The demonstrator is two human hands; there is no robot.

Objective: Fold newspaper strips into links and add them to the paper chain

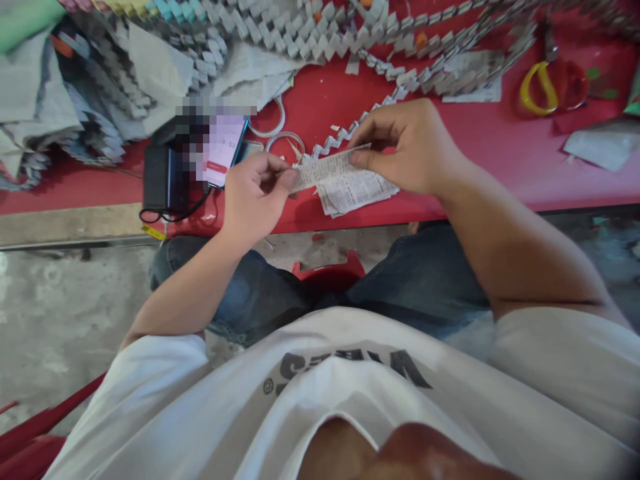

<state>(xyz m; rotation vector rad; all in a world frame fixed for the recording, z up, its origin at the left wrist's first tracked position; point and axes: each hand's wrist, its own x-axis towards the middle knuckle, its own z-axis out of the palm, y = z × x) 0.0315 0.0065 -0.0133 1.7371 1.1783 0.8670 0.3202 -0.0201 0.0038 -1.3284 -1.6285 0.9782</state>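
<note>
At the near edge of the red worktop (pixel 500 153), a newspaper strip (pixel 325 170) is held just above a stack of cut strips (pixel 360 193). The fingers of the left hand (pixel 257 193) and the right hand (pixel 410 143) are pinched on its opposite ends, so it spans flat and taut (a folded zigzag chain (pixel 350 130) lies just behind).

White short-sleeved T-shirt (pixel 200 400), dark grey chest lettering (pixel 405 368); blue denim jeans (pixel 425 280); left hand (pixel 255 193), right hand (pixel 410 143) bare.

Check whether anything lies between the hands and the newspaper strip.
Nothing visible does. The left hand pinches the newspaper strip at its left end, and the right hand pinches its right end. More newspaper slips lie under it on the red table.
</note>
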